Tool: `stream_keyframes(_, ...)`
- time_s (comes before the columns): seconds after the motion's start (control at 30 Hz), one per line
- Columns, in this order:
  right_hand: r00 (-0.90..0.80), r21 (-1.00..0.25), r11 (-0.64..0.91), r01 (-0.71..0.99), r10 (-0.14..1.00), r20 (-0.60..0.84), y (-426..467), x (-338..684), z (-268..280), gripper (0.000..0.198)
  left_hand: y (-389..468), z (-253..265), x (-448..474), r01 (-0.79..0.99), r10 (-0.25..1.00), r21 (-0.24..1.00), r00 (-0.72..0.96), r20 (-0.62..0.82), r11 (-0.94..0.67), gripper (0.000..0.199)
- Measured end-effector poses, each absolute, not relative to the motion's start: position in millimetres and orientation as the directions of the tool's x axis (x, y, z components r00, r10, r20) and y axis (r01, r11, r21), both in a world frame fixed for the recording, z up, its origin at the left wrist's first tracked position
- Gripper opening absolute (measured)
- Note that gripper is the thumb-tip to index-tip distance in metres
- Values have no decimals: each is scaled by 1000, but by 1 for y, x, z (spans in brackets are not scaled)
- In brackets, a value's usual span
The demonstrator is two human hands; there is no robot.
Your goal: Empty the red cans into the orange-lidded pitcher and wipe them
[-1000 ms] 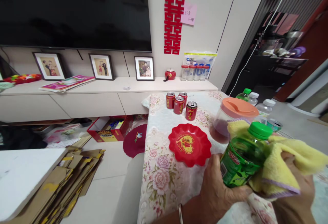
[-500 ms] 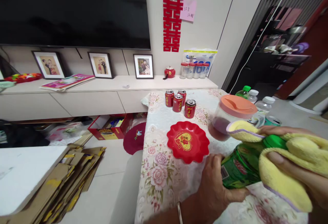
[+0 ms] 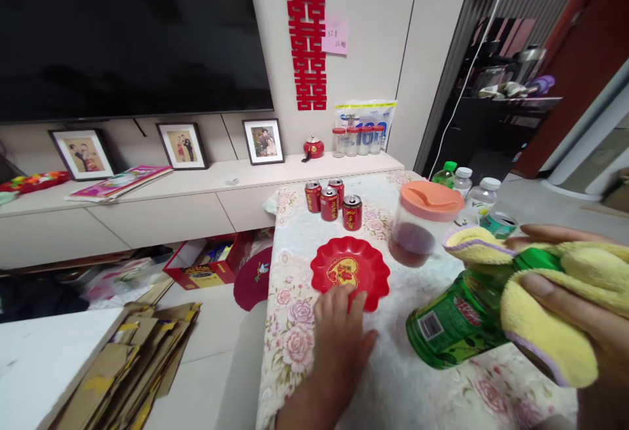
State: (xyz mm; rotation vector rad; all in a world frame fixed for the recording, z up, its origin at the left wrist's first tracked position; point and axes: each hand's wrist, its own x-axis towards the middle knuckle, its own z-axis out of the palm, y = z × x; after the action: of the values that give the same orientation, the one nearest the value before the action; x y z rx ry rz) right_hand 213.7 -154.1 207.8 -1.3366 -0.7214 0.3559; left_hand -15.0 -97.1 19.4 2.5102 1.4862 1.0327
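My right hand (image 3: pixel 570 299) grips a green plastic bottle (image 3: pixel 457 318) near its cap through a folded yellow cloth (image 3: pixel 550 345). The bottle is tilted, its base toward the left, above the table. My left hand (image 3: pixel 344 345) holds nothing; its fingers are apart and overlap the near edge of a red scalloped plate (image 3: pixel 366 276). Whether they touch the plate I cannot tell. Behind the plate stand several red drink cans (image 3: pixel 329 204). To the right of the plate is a clear pitcher (image 3: pixel 413 240) of dark liquid with an orange lid.
Several bottles (image 3: pixel 479 200) and a green can (image 3: pixel 499 224) stand at the table's right side. A floral cloth (image 3: pixel 295 312) covers the table. Beyond it is a white cabinet (image 3: pixel 206 184) with framed photos and jars. Flattened cardboard (image 3: pixel 132 358) lies at the left.
My left hand has let go of the bottle's base and moved left to the red plate's near edge. My right hand still holds the bottle with the cloth. The view has shifted slightly.
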Motion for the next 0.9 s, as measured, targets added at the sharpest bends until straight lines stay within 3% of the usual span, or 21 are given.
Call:
stream_keyframes(0.07, 749, -967, 214, 141, 615, 245, -157, 212, 209, 63, -90, 18, -28, 823, 743, 195, 346, 573, -534, 37)
stream_keyframes(0.13, 758, -971, 208, 120, 612, 226, -160, 208, 211, 68, -85, 18, -34, 823, 677, 108, 377, 632, -558, 16)
stream_keyframes(0.23, 755, -973, 210, 100, 621, 211, -162, 204, 212, 74, -88, 14, -32, 806, 602, 45, 403, 689, -590, 23)
stream_keyframes(0.33, 737, -973, 219, 77, 644, 204, -161, 205, 210, 72, -102, 8, -25, 785, 596, 58, 418, 686, -617, 25)
stream_keyframes(0.4, 724, -971, 227, 68, 659, 205, -160, 209, 207, 71, -114, 10, -24, 770, 640, 159, 377, 669, -619, 24)
stream_keyframes(0.5, 692, -959, 272, 81, 677, 251, -156, 217, 198, 66, -126, 35, -26, 657, 780, 471, 309, 544, -589, 25)
stream_keyframes(0.57, 656, -941, 326, 88, 692, 301, -151, 220, 190, 62, -125, 61, -27, 443, 816, 701, 442, 371, -559, 24)
stream_keyframes(0.63, 597, -922, 379, 83, 721, 350, -144, 220, 181, 60, -116, 86, -25, 278, 813, 878, 551, 186, -389, 52)
stream_keyframes(0.73, 483, -897, 441, 37, 778, 403, -134, 216, 166, 58, -95, 106, -13, 192, 753, 970, 658, -17, -146, 86)
stream_keyframes(0.8, 415, -880, 475, -25, 805, 423, -128, 213, 159, 56, -84, 108, -2, 158, 703, 985, 708, -64, -70, 84)
stream_keyframes(0.9, 340, -865, 498, -68, 826, 449, -124, 214, 153, 52, -82, 103, 14, 114, 672, 992, 739, -45, -59, 66)
